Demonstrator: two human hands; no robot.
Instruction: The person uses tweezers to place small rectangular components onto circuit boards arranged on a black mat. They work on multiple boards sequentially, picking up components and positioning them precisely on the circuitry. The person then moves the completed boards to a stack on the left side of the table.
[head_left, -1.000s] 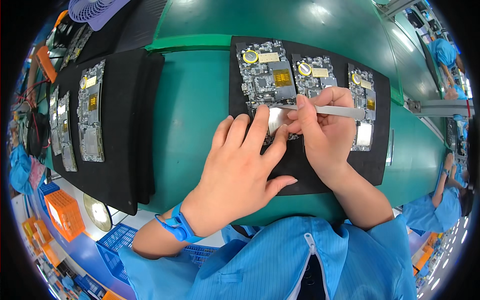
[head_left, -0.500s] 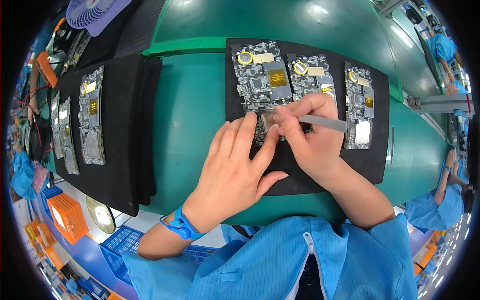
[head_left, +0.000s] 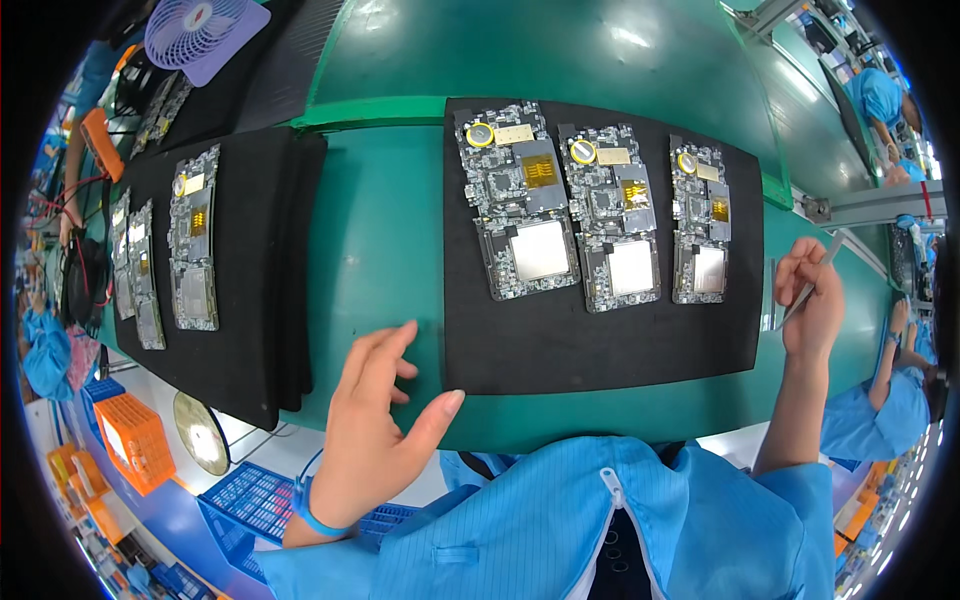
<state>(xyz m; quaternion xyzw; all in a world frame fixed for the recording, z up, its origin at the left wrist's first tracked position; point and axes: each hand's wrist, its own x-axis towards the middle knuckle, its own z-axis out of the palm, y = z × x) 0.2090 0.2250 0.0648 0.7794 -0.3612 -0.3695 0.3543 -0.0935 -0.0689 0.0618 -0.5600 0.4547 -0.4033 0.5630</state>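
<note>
Three populated circuit boards lie side by side on a black foam mat: a left board, a middle board and a right board. Each carries a round yellow-rimmed coin cell, an amber tape patch and a shiny metal shield near its lower end. My left hand, a blue strap on its wrist, hovers off the mat's lower left corner, fingers apart and holding nothing. Past the mat's right edge, my right hand is closed around slim grey metal tweezers. Neither hand touches a board.
The black mat rests on a green bench. To the left, stacked black mats bear several more boards. A purple fan stands far left. Orange and blue baskets sit lower left. Other people in blue work at the right.
My hands have left the left board, uncovering its shiny shield. The left hand moved down and left, opening; the right swung far right with the tweezers.
</note>
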